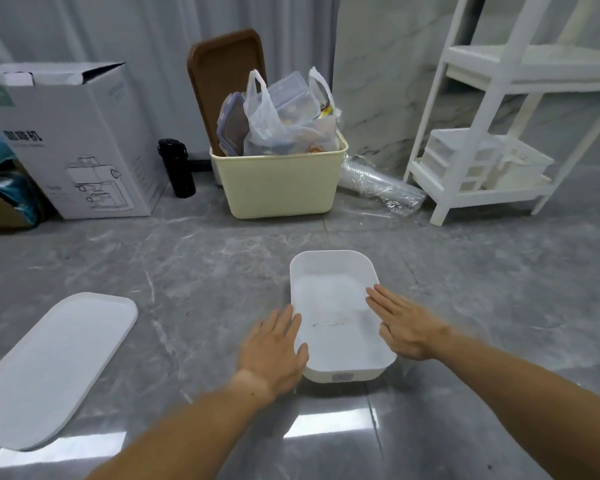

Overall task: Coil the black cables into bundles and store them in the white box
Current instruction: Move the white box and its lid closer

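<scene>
Floor first, grey marble-look tile (153, 278), and over on the far left a white lid (56, 368) lies flat on it, well apart from everything else. Behind it stands a white cardboard carton (84, 143) with a machine drawn on its side, and just beside that a black bottle (175, 168), upright. Moving to the middle: the left hand (274, 351) is at the left wall of the white box (333, 271), fingers straight and together, palm flat against the side, thumb by the rim, nothing held. The white box sits on the floor, open, long side running away from the camera, with nothing black in it; faint marks show on its bottom. Behind it, against the wall, a cream basket (281, 188) is stuffed with a plastic bag (284, 123) of containers, and a brown tray (222, 74) leans up at its back. On to the right: the right hand (406, 327) mirrors the left one, fingers straight, laid along the right rim of the box, its grip spread flat and pinching nothing. Farther right, a clear plastic roll (378, 185) lies on the floor, touching the foot of a white shelf unit (492, 140).
</scene>
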The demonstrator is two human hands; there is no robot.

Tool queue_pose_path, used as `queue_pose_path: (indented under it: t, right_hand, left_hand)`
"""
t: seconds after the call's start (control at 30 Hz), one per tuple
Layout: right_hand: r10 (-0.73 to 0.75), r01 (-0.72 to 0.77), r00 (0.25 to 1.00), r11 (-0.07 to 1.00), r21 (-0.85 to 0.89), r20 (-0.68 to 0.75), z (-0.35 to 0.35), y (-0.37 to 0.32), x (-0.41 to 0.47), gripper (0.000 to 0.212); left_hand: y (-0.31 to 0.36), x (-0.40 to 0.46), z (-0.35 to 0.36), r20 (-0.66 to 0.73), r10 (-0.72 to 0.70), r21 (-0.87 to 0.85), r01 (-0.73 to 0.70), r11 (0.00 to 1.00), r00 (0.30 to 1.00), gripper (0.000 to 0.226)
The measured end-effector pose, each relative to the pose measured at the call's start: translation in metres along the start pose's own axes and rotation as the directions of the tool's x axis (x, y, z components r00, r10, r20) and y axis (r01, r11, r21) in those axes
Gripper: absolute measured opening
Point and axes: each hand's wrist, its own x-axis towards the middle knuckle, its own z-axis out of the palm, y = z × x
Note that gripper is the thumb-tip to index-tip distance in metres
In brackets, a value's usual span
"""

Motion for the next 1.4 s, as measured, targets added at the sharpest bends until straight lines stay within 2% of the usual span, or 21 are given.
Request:
queue_pose_path:
  t: [0.1,0.17,0.23,0.33,0.5,0.7,0.97,1.17,1.4]
  right_hand:
    - [-0.005,0.005,1.000,1.000,0.017,0.028,-0.005,0.004,0.003,0.059]
    - [-0.013,0.013,1.000,1.000,0.025,-0.003,-0.010,0.002,0.006,0.060]
    - [-0.012,0.018,0.992,0.999,0.050,-0.126,-0.018,-0.007,0.010,0.062]
    - [-0.043,0.065,0.958,0.995,0.070,-0.285,-0.034,-0.036,0.022,0.063]
    - [-0.189,0.230,0.898,0.972,0.057,-0.397,-0.067,-0.107,0.060,0.061]
    - [-0.373,0.418,0.848,0.908,0.040,-0.377,-0.084,-0.214,0.096,0.062]
    - [-0.469,0.502,0.843,0.862,0.073,-0.263,-0.073,-0.330,0.118,0.062]
    - [-0.497,0.513,0.853,0.855,0.075,-0.161,-0.058,-0.366,0.129,0.064]
    - [-0.487,0.500,0.862,0.863,0.075,-0.142,-0.047,-0.367,0.139,0.064]
  left_hand:
    - [-0.001,0.001,0.000,-0.005,0.000,-0.077,0.000,0.997,1.000,0.062]
    - [-0.006,-0.004,-0.001,-0.026,-0.008,-0.167,0.003,0.986,1.000,0.061]
    - [-0.017,-0.012,-0.001,-0.050,-0.054,-0.244,0.040,0.969,0.997,0.061]
    - [-0.049,-0.029,0.001,-0.057,-0.157,-0.270,0.136,0.953,0.986,0.061]
    - [-0.112,-0.059,0.001,-0.098,-0.370,-0.282,0.330,0.901,0.924,0.060]
    - [-0.178,-0.099,-0.007,-0.060,-0.494,-0.266,0.463,0.846,0.868,0.069]
    - [-0.238,-0.136,0.008,0.011,-0.606,-0.207,0.595,0.777,0.795,0.067]
    - [-0.269,-0.156,0.035,0.103,-0.642,-0.200,0.648,0.735,0.759,0.064]
    - [-0.270,-0.150,0.049,0.151,-0.592,-0.231,0.610,0.758,0.792,0.058]
